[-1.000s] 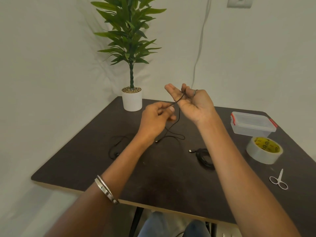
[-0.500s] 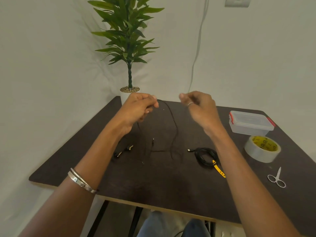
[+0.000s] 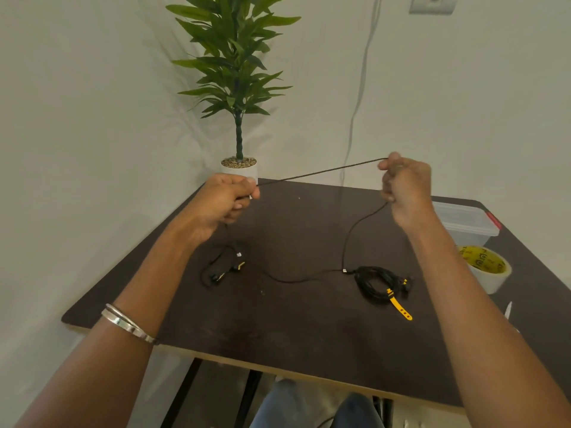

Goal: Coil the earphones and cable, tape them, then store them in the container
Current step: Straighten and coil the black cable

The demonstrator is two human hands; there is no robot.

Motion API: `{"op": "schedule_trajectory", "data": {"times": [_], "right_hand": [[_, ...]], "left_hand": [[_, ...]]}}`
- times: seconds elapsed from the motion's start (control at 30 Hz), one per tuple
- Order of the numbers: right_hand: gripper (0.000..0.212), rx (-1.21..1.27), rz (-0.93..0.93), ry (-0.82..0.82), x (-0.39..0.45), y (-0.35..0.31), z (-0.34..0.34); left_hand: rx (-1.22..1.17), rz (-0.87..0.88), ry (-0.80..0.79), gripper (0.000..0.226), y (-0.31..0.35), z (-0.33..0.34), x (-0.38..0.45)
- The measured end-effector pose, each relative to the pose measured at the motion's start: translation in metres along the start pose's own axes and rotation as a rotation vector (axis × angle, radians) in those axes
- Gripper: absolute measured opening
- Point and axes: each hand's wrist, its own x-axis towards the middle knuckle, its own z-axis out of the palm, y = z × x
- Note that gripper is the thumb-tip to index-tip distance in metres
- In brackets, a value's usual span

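Note:
A thin black earphone wire (image 3: 321, 172) is stretched taut in the air between my two hands above the dark table (image 3: 293, 322). My left hand (image 3: 224, 201) pinches its left end, and my right hand (image 3: 404, 186) grips the right end. From my right hand the wire drops in a loop to the table and ends by a small plug (image 3: 345, 270). The earbuds (image 3: 227, 270) lie on the table below my left hand. A coiled black cable (image 3: 378, 282) with a yellow strap lies right of centre. A clear lidded container (image 3: 466, 222) stands at the right.
A roll of tape (image 3: 486, 267) with a yellow core sits in front of the container, partly behind my right forearm. A potted plant (image 3: 238, 88) stands at the table's back corner. A grey cord (image 3: 360, 88) hangs down the wall. Scissors at the right edge are mostly hidden.
My hands have moved far apart, left to the left and right to the right, pulling the earphone wire straight between them. The camera view has shifted slightly.

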Motion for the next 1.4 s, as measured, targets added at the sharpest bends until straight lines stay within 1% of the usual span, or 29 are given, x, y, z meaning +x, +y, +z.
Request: {"op": "schedule_trajectory", "data": {"times": [0.03,0.07,0.13,0.17,0.2,0.23,0.27,0.3,0.33,0.37,0.4,0.43,0.47,0.5,0.53,0.63,0.77,0.83,0.9,0.97,1.03,1.07,1.13,1.17,1.23,1.27,1.3,1.4], "right_hand": [[0.036,-0.114,-0.027,0.029,0.005,0.005,-0.004],[0.033,-0.279,-0.072,0.0,0.007,0.009,-0.004],[0.021,-0.692,-0.171,-0.154,0.004,0.014,0.002],[0.033,-0.883,-0.22,-0.247,-0.001,0.014,0.007],[0.052,-0.992,-0.27,-0.352,-0.006,0.012,0.015],[0.067,-1.025,-0.328,-0.447,-0.014,0.008,0.022],[0.075,-0.994,-0.389,-0.54,-0.023,0.005,0.031],[0.077,-0.943,-0.438,-0.635,-0.031,0.001,0.04],[0.074,-0.864,-0.47,-0.719,-0.038,0.0,0.047],[0.066,-0.771,-0.475,-0.789,-0.043,0.002,0.053],[0.053,-0.672,-0.452,-0.841,-0.048,0.002,0.058],[0.038,-0.575,-0.411,-0.859,-0.05,0.003,0.061],[0.023,-0.491,-0.367,-0.856,-0.05,0.003,0.061],[0.015,-0.414,-0.326,-0.836,-0.048,0.004,0.061],[0.013,-0.338,-0.289,-0.809,-0.045,0.005,0.059],[0.015,-0.211,-0.241,-0.703,-0.034,0.006,0.051],[0.023,-0.259,-0.281,-0.484,-0.028,0.015,0.053],[0.028,-0.321,-0.294,-0.437,-0.03,0.025,0.059],[0.03,-0.435,-0.301,-0.455,-0.035,0.037,0.065],[0.029,-0.576,-0.346,-0.524,-0.044,0.046,0.068],[0.026,-0.664,-0.389,-0.614,-0.055,0.052,0.072],[0.029,-0.698,-0.397,-0.652,-0.061,0.053,0.072],[0.039,-0.757,-0.427,-0.704,-0.069,0.056,0.074],[0.038,-0.787,-0.456,-0.725,-0.072,0.057,0.074],[0.022,-0.835,-0.527,-0.779,-0.075,0.061,0.073],[0.013,-0.853,-0.55,-0.805,-0.076,0.063,0.071],[0.008,-0.863,-0.56,-0.825,-0.076,0.063,0.068],[0.022,-0.892,-0.554,-0.854,-0.076,0.055,0.057]], "left_hand": [[-0.023,-0.017,0.022,0.033,-0.003,-0.002,0.001],[-0.061,-0.034,0.037,0.033,-0.006,-0.001,0.001],[-0.151,-0.069,0.05,0.032,-0.008,0.004,0.003],[-0.184,-0.089,0.046,0.031,-0.008,0.009,0.004],[-0.208,-0.108,0.035,0.03,-0.007,0.013,0.004],[-0.227,-0.123,0.017,0.03,-0.006,0.018,0.004],[-0.241,-0.135,-0.006,0.03,-0.005,0.022,0.004],[-0.252,-0.145,-0.028,0.03,-0.004,0.025,0.004],[-0.257,-0.152,-0.05,0.031,-0.002,0.028,0.004],[-0.263,-0.158,-0.072,0.031,0.0,0.031,0.004],[-0.273,-0.163,-0.095,0.032,0.001,0.032,0.004],[-0.288,-0.166,-0.118,0.032,0.001,0.032,0.003],[-0.303,-0.166,-0.14,0.033,0.001,0.032,0.002],[-0.319,-0.164,-0.165,0.033,0.0,0.031,0.001],[-0.341,-0.164,-0.196,0.033,-0.002,0.029,-0.001],[-0.468,-0.179,-0.302,0.03,-0.01,0.028,-0.007],[-0.759,-0.188,-0.482,0.02,-0.021,0.036,-0.012],[-0.932,-0.16,-0.526,0.019,-0.024,0.044,-0.011],[-1.044,-0.11,-0.507,0.019,-0.023,0.055,-0.01],[-1.137,-0.063,-0.458,0.02,-0.02,0.066,-0.006],[-1.202,-0.025,-0.375,0.022,-0.016,0.071,-0.001],[-1.2,-0.007,-0.317,0.024,-0.014,0.072,0.002],[-1.116,0.027,-0.15,0.031,-0.013,0.074,0.008],[-1.055,0.037,-0.059,0.034,-0.013,0.075,0.01],[-0.931,0.056,0.072,0.038,-0.015,0.074,0.014],[-0.862,0.072,0.105,0.041,-0.018,0.073,0.015],[-0.783,0.089,0.122,0.045,-0.022,0.071,0.016],[-0.473,0.145,0.127,0.061,-0.036,0.067,0.017]]}}
